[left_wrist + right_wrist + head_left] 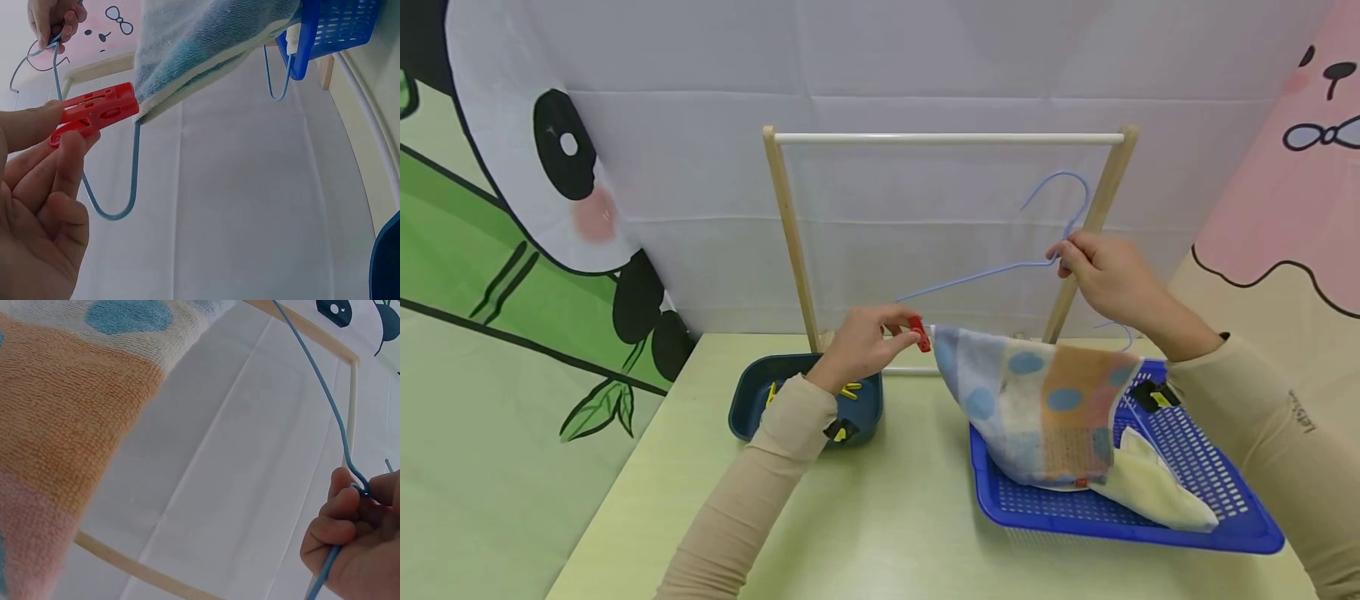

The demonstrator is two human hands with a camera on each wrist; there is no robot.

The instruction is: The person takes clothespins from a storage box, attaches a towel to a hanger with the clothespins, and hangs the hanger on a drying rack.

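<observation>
My right hand (1108,279) grips a blue wire hanger (977,275) just below its hook, holding it up in the air. Over the hanger's lower bar drapes a towel (1030,408) with blue dots and orange, white and pink patches. Between thumb and fingers, my left hand (868,342) pinches a red clothespin (919,333) at the towel's upper left corner. In the left wrist view the clothespin (100,112) has its front end against the towel's edge, beside the hanger's bent end (112,215). The right wrist view shows fingers curled round the hanger's neck (359,487).
A wooden rack with a white top rail (947,139) stands at the back. A dark teal bin (745,408) holding yellow clothespins is at left. At right a blue basket (1120,533) holds a pale yellow cloth (1157,492) and another hanger (1127,333).
</observation>
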